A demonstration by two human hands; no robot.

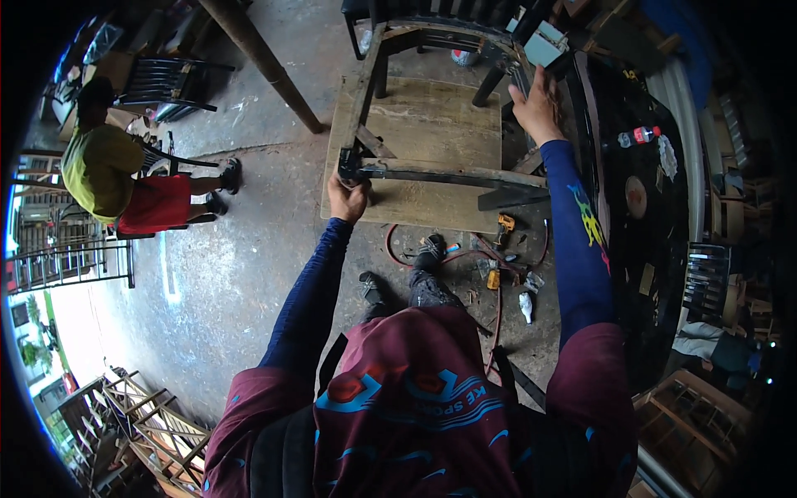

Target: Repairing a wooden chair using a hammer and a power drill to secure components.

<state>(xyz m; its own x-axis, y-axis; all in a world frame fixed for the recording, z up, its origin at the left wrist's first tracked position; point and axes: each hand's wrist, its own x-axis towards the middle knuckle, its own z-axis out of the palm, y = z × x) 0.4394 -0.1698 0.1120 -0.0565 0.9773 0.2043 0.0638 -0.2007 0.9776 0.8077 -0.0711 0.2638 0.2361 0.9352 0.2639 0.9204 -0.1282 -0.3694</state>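
Note:
A dark wooden chair frame (pixel 457 173) with worn, bare-wood patches stands over a light-brown wooden board (pixel 432 124). My left hand (pixel 349 197) is closed around the near left corner of the frame, where a leg meets the front rail. Along the frame's right side, my right hand (pixel 538 109) lies with fingers stretched out and thumb apart, touching the side rail. Both forearms are in dark blue sleeves. Part of the frame's right side is hidden behind my right hand and arm.
Near my feet lie a yellow drill (pixel 505 222), another yellow tool (pixel 493 279), a red hose (pixel 390 241) and a white bottle (pixel 525 307). At right, a dark surface (pixel 639 266) bears a drink bottle (pixel 639 137). A pole (pixel 270 70) rises left; a person (pixel 104 170) sits beyond.

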